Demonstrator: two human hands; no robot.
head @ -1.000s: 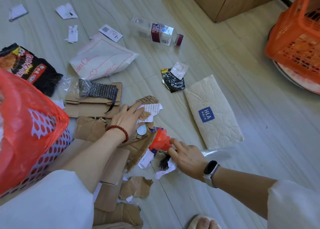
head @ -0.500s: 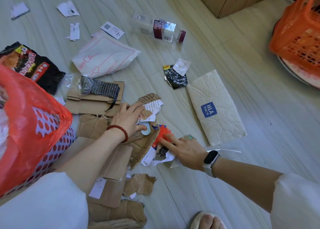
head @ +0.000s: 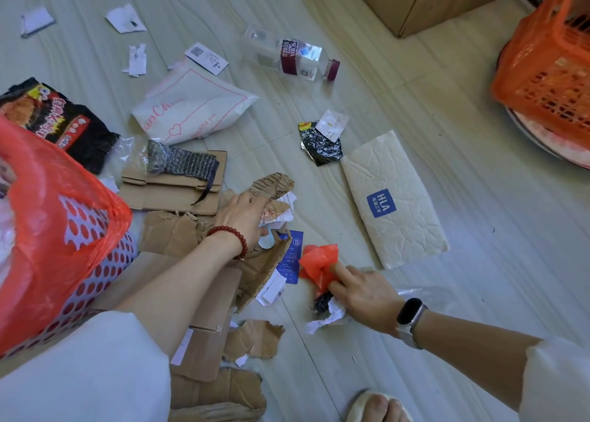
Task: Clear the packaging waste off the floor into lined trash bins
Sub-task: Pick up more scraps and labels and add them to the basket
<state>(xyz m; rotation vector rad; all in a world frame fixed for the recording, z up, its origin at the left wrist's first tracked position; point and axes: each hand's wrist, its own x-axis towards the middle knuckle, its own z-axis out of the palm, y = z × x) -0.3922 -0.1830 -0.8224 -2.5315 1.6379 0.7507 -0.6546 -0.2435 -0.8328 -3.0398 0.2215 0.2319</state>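
the right hand (head: 364, 292) curls its fingers (head: 346, 273) around a crumpled orange plastic scrap (head: 319, 262), with a dark scrap and crumpled white paper (head: 327, 318) bunched under its palm on the floor (head: 479, 230), while the left hand (head: 244, 215) grips a wad of torn cardboard and paper (head: 276, 198) above a pile of flattened cardboard pieces (head: 178, 233). at far left a perforated bin lined with a red plastic bag (head: 41, 217) holds something white i cannot make out, and at far right an orange mesh basket (head: 549, 67) sits on a round base, its contents unclear. still on the floor lie a white padded hla mailer (head: 392, 201), an empty soda bottle (head: 290, 57), a white pouch with pink lettering (head: 191, 108) and a black noodle wrapper (head: 54, 118).
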